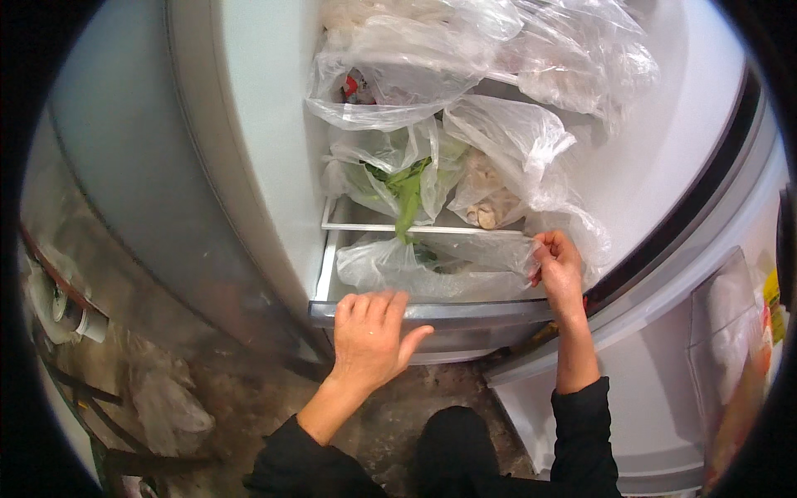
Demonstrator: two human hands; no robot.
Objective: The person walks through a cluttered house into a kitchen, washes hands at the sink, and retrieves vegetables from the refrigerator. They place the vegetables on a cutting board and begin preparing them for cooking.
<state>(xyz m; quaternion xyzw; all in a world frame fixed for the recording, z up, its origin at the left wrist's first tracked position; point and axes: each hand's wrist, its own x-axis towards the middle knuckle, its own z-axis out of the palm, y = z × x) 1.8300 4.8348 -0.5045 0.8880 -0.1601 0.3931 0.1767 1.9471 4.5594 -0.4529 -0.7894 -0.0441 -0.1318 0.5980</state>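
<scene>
A pulled-out refrigerator drawer [485, 311] is before me, with a clear plastic bag [373, 267] lying in its front part. My right hand [557, 267] pinches the right end of that bag between thumb and fingers. My left hand [370, 336] rests at the drawer's front edge, fingers over the rim and thumb spread; I see nothing held in it. Behind the drawer, on a glass shelf with a white edge [436, 230], sit a bag with green leafy vegetables [408, 193] and a bag with pale, mushroom-like pieces [482, 215].
More clear plastic bags [398, 81] fill the shelf above. The open refrigerator door [629, 398] stands at the right, with packages in its rack. At the lower left are a dark metal frame [155, 464] and a plastic bag [168, 411] near the stained floor [249, 398].
</scene>
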